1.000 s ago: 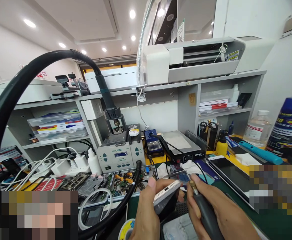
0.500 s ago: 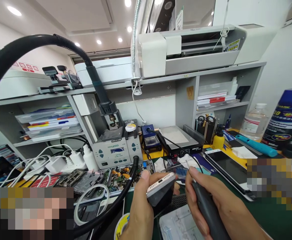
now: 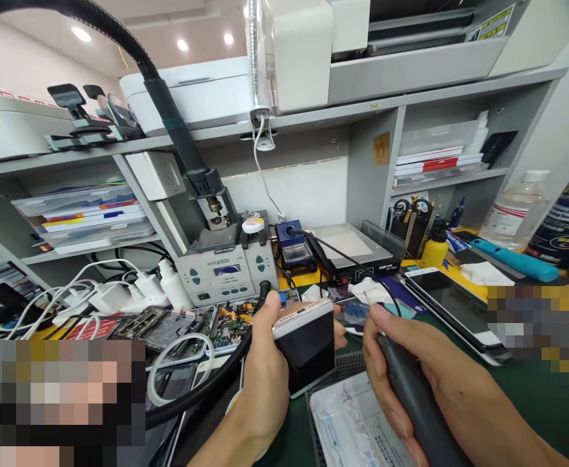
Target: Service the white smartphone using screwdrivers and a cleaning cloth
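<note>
My left hand (image 3: 263, 373) is closed around the edges of a smartphone (image 3: 309, 347). Its dark screen faces me, and the bottom edge with the charging port and speaker holes points up. In my right hand (image 3: 452, 389) is a thick dark grey screwdriver (image 3: 405, 376), gripped like a pen. The thin metal tip sticks out beyond my thumb and index finger, to the right of the phone and apart from it. Below the hands lies a white plastic-wrapped packet (image 3: 350, 415) on a dark perforated mat.
Behind stand a grey soldering station (image 3: 228, 275) and a flat heating plate (image 3: 355, 253). A tray of circuit boards (image 3: 228, 324) and a black hose (image 3: 216, 395) lie left. Another phone (image 3: 449, 305) rests right. Blurred patches cover both lower sides.
My left hand has tilted the phone so that more of its screen shows. The view has dipped and come nearer the bench. My right hand keeps its hold on the screwdriver.
</note>
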### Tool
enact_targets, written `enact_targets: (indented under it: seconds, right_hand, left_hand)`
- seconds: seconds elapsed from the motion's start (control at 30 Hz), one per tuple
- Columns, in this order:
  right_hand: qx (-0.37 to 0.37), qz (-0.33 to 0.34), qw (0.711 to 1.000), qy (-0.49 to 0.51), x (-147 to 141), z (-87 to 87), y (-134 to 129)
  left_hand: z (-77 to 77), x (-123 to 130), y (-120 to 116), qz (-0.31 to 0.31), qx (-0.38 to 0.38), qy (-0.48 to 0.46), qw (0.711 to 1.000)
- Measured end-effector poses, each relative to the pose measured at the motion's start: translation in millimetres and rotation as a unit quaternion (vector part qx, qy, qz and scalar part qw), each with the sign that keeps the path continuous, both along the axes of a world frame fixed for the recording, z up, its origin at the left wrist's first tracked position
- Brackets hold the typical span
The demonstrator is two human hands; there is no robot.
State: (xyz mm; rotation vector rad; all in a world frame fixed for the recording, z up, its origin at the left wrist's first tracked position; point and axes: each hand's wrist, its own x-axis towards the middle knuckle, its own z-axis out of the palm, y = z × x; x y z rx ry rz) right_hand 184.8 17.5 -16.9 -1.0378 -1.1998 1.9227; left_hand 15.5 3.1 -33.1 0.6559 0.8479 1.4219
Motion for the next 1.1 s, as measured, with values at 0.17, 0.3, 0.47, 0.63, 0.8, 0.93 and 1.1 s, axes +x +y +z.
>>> enact_targets:
  seconds: [0.17,0.3,0.47,0.63,0.8,0.93,1.1]
  right_hand:
    - [-0.013,0.007,1.000,0.000,-1.6,2.0,-2.1]
    - [-0.012,0.014,1.000,-0.006,-2.8,2.2,-2.1]
    - [0.001,0.026,0.999,-0.019,-1.8,0.3,-2.7]
    - [-0.022,0.021,0.999,-0.015,-2.3,-3.0,-1.4]
    - [-0.016,0.019,0.999,-0.020,-2.6,-2.6,-2.0]
    - [-0.015,0.016,1.000,-0.016,-3.7,2.0,-5.0]
    - [-0.011,0.015,1.000,-0.017,-5.1,3.3,-6.6]
  left_hand:
    - [2.7,0.5,0.3,-0.006,0.011,-0.025,1.000]
    - [4.2,0.8,0.9,-0.014,0.006,-0.030,0.999]
    - [1.5,-0.8,0.8,-0.014,0.022,-0.028,0.999]
    - [1.1,-1.2,1.0,-0.020,0.016,-0.037,0.999]
    - [0.4,-2.3,1.3,-0.027,0.023,-0.039,0.999]
    - [-1.5,-3.0,1.4,-0.025,0.027,-0.048,0.998]
    - [-2.7,-2.4,1.7,-0.031,0.027,-0.045,0.998]
